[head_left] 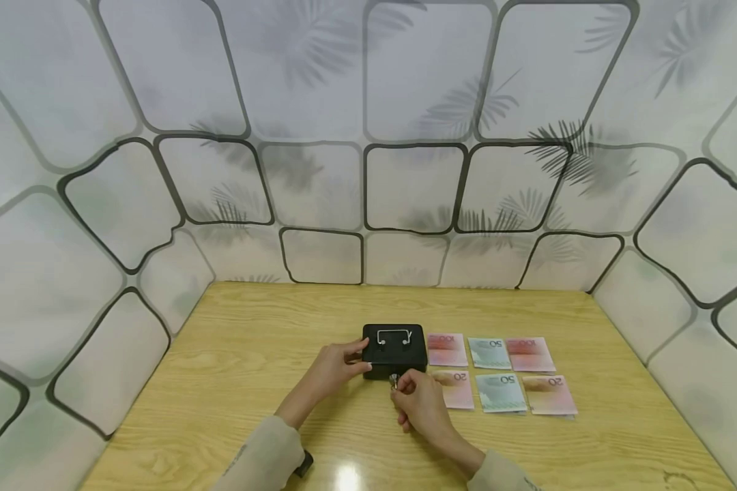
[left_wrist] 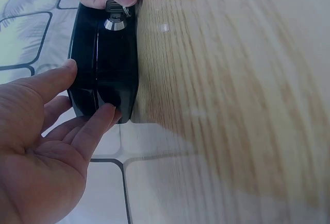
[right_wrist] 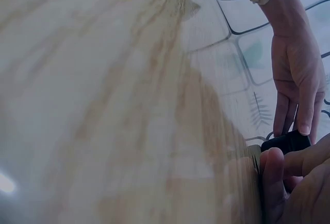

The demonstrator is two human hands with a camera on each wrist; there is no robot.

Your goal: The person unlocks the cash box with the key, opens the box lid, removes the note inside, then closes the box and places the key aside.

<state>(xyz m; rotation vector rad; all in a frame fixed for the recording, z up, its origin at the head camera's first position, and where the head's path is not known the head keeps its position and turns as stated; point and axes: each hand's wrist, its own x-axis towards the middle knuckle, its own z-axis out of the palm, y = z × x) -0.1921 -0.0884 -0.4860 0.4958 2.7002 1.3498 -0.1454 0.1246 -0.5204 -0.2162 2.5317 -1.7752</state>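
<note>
A black cash box (head_left: 394,349) with a wire handle on its lid stands closed on the wooden table. My left hand (head_left: 336,363) holds the box at its left end, thumb and fingers spread around the corner, as the left wrist view also shows. At the front, my right hand (head_left: 422,404) pinches a key (left_wrist: 114,5) that sits at the round silver lock (left_wrist: 115,24). A small metal ring hangs by the key. In the right wrist view the right fingers hide the lock.
Right of the box lie two rows of banknotes: pink 100 notes (head_left: 447,350), green 50 notes (head_left: 500,393) and pinkish 20 notes (head_left: 550,395). Patterned walls (head_left: 322,256) enclose the table (head_left: 270,314) at the back and sides. A black object (head_left: 304,464) shows at the left sleeve.
</note>
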